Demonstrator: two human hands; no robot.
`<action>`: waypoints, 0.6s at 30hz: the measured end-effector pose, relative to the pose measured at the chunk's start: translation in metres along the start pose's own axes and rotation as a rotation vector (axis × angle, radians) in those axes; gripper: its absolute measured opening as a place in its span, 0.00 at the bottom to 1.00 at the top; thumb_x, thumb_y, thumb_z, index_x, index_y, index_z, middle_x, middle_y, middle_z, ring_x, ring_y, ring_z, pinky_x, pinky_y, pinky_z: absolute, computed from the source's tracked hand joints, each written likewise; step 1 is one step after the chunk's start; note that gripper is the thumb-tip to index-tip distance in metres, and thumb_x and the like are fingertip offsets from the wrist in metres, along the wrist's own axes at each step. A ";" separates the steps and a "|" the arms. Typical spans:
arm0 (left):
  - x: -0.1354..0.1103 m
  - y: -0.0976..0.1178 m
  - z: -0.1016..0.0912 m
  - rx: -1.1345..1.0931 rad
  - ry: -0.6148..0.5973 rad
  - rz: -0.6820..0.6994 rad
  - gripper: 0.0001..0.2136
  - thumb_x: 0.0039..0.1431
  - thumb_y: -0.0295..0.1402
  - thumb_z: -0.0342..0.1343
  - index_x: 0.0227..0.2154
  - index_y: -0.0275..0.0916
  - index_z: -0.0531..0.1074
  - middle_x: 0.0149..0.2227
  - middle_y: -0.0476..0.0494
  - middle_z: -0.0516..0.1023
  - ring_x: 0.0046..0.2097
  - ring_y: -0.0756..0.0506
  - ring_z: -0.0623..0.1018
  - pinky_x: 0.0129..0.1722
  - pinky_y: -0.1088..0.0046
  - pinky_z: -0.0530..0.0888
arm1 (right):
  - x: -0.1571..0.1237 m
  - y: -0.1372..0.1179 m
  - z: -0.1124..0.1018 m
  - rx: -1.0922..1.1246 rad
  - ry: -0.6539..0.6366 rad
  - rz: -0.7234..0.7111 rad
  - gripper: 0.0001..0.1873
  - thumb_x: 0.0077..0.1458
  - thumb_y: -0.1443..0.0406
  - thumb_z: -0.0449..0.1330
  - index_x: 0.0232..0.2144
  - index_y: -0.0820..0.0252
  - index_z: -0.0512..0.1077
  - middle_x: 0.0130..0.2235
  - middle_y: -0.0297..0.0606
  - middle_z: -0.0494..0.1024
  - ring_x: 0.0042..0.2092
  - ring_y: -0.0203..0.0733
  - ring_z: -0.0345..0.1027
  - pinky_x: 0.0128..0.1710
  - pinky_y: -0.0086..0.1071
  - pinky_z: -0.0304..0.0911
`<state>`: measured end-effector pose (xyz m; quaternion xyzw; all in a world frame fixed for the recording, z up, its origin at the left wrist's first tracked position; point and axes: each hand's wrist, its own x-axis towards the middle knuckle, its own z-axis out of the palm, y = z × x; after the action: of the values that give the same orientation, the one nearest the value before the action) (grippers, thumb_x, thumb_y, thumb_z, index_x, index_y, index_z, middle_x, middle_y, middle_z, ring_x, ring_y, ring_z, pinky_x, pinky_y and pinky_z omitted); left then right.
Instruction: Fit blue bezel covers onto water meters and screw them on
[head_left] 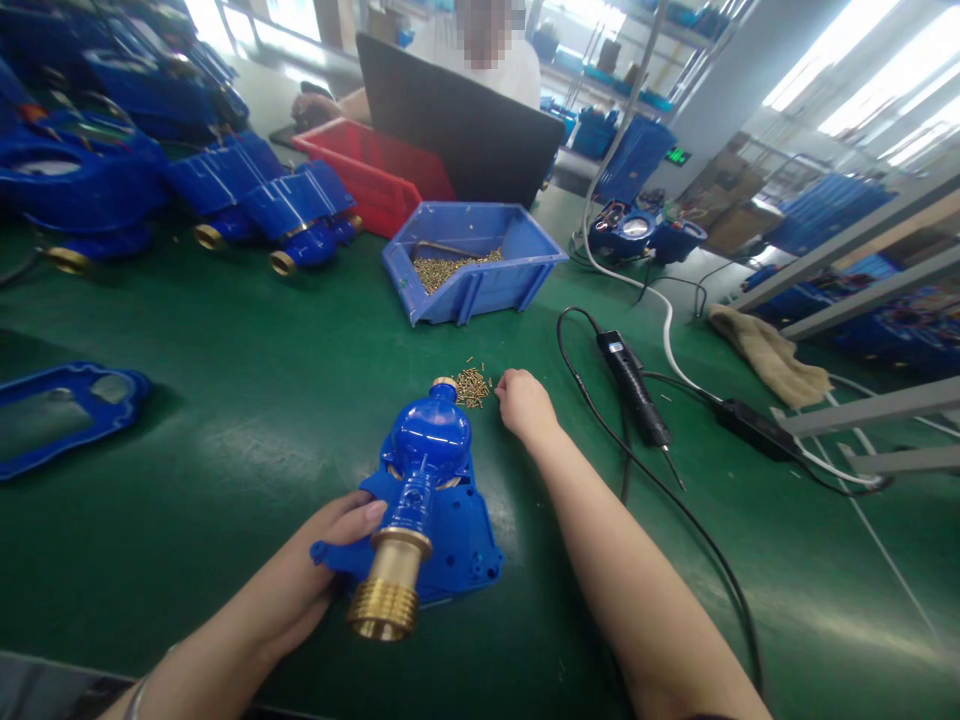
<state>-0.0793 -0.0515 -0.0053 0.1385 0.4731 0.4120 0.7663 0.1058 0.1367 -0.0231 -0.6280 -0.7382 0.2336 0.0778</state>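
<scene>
A blue water meter (431,440) with threaded brass ends lies on the green table in front of me, its flat blue plastic housing underneath. My left hand (337,535) grips the housing's left edge, thumb on top and the other fingers hidden below. Just beyond the meter is a small heap of brass screws (472,387). At the heap's right side is my right hand (525,405), fingers curled together near the tabletop; whether a screw is between the fingertips is hidden. Right of that hand lies a black electric screwdriver (636,388) with its bit pointing toward me.
A blue bin (495,290) of screws stands behind the heap, beside a red bin (360,165) and a dark panel (457,120). More blue meters (300,210) stand at the left, near a blue frame (75,410). Cables and a glove (769,355) lie right. A person sits opposite.
</scene>
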 end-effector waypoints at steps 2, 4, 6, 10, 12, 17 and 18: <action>0.002 -0.002 -0.003 -0.006 -0.032 -0.018 0.17 0.48 0.40 0.61 0.39 0.35 0.74 0.36 0.41 0.78 0.38 0.41 0.76 0.42 0.68 0.71 | -0.017 -0.006 -0.012 0.063 -0.056 0.005 0.06 0.57 0.68 0.55 0.36 0.67 0.68 0.37 0.40 0.72 0.40 0.38 0.68 0.42 0.37 0.65; 0.003 -0.004 -0.006 -0.007 -0.048 -0.016 0.16 0.50 0.39 0.60 0.39 0.35 0.74 0.37 0.41 0.78 0.37 0.42 0.76 0.41 0.68 0.71 | -0.044 -0.012 -0.030 0.160 -0.158 -0.005 0.03 0.55 0.72 0.55 0.33 0.67 0.68 0.30 0.36 0.73 0.32 0.35 0.68 0.36 0.31 0.65; 0.003 -0.004 -0.005 -0.005 -0.041 0.004 0.15 0.52 0.39 0.59 0.39 0.36 0.74 0.37 0.41 0.78 0.37 0.42 0.76 0.41 0.69 0.71 | -0.078 -0.017 -0.046 0.268 -0.307 -0.032 0.02 0.52 0.73 0.57 0.30 0.65 0.68 0.24 0.31 0.71 0.26 0.32 0.67 0.30 0.26 0.64; 0.001 -0.002 -0.002 -0.006 -0.031 0.018 0.13 0.54 0.38 0.56 0.40 0.36 0.74 0.39 0.42 0.78 0.39 0.42 0.76 0.44 0.67 0.70 | -0.130 -0.018 -0.059 0.462 -0.563 -0.135 0.06 0.48 0.73 0.61 0.22 0.63 0.69 0.22 0.29 0.69 0.26 0.30 0.63 0.27 0.23 0.59; 0.002 -0.002 -0.002 -0.001 -0.036 0.019 0.13 0.55 0.37 0.55 0.40 0.36 0.74 0.40 0.42 0.78 0.41 0.42 0.76 0.46 0.66 0.69 | -0.140 -0.015 -0.056 0.480 -0.563 -0.220 0.06 0.47 0.73 0.62 0.21 0.63 0.70 0.24 0.30 0.69 0.28 0.30 0.63 0.31 0.24 0.58; 0.003 -0.004 -0.003 0.028 -0.094 0.037 0.13 0.58 0.37 0.52 0.43 0.38 0.73 0.40 0.43 0.78 0.45 0.41 0.75 0.48 0.67 0.69 | -0.139 -0.015 -0.048 0.426 -0.515 -0.267 0.07 0.46 0.75 0.62 0.21 0.63 0.70 0.26 0.30 0.68 0.30 0.31 0.62 0.33 0.24 0.56; 0.002 -0.004 -0.003 0.028 -0.100 0.039 0.14 0.58 0.37 0.51 0.44 0.38 0.72 0.40 0.44 0.78 0.45 0.41 0.75 0.48 0.67 0.69 | -0.138 -0.017 -0.047 0.419 -0.513 -0.268 0.07 0.46 0.74 0.63 0.21 0.63 0.70 0.26 0.30 0.68 0.30 0.31 0.62 0.33 0.24 0.56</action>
<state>-0.0794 -0.0529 -0.0100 0.1787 0.4372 0.4129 0.7787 0.1376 0.0131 0.0498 -0.4169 -0.7456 0.5177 0.0472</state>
